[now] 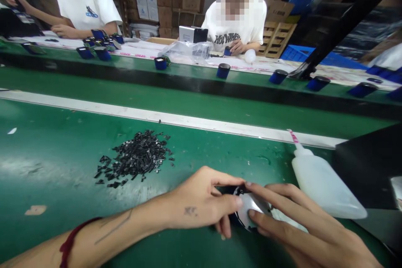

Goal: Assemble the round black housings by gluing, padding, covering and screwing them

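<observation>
A round, dark-cased part with a pale silvery face (245, 209) sits between my two hands, low in the view and right of centre. My left hand (204, 201) wraps around its left side, thumb on the face and index finger along the far rim. From the right, my right hand (295, 217) grips the same part, with fingertips on its face and top edge. Fingers cover much of its casing. Left of the hands lies a heap of small black plastic pieces (138, 155) on the green work surface (63, 209).
A translucent squeeze bottle (323, 180) lies at right beside a dark box (370, 163). A white strip (125, 111) crosses the bench. Beyond it, blue cylinders (223, 70) stand along a ledge. Two people in white shirts (91, 4) work across the bench.
</observation>
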`<state>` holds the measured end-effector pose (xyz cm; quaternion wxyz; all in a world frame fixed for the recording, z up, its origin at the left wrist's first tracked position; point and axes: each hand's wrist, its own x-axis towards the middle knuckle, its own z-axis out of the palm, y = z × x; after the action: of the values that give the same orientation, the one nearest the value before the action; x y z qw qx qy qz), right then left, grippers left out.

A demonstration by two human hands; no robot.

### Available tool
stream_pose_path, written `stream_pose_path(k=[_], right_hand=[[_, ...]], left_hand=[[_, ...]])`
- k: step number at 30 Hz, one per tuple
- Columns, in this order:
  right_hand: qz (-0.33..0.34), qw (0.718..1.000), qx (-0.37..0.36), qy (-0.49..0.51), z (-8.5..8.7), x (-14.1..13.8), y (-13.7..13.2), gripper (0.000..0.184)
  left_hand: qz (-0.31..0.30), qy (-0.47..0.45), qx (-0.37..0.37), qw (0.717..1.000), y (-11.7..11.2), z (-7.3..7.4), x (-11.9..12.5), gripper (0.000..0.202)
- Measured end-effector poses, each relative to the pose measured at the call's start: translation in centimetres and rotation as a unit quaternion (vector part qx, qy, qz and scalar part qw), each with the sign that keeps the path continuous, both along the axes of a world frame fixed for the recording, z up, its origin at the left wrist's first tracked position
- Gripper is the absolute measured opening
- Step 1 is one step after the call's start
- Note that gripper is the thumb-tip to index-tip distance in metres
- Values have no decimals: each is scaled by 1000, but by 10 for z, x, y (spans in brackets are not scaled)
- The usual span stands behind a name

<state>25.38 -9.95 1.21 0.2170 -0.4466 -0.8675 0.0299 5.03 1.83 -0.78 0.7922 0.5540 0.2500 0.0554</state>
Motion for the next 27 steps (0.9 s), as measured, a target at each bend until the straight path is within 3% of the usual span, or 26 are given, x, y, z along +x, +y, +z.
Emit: stream_pose_path(k=[5, 13, 21, 27], right_hand=[[-16, 999, -10, 30, -1, -4, 1, 29], [-27, 999, -19, 24, 14, -15, 12, 21], [-36, 996, 36, -79, -9, 0, -10, 42], [-28, 998, 33, -53, -4, -3, -5, 31]], left_hand=[[29, -3, -18, 999, -8, -3, 0, 55], [33, -5, 8, 999, -9, -4, 3, 45], [58, 12, 27, 998, -14, -2, 5, 46], [69, 12, 31, 997, -16, -3, 6, 48]])
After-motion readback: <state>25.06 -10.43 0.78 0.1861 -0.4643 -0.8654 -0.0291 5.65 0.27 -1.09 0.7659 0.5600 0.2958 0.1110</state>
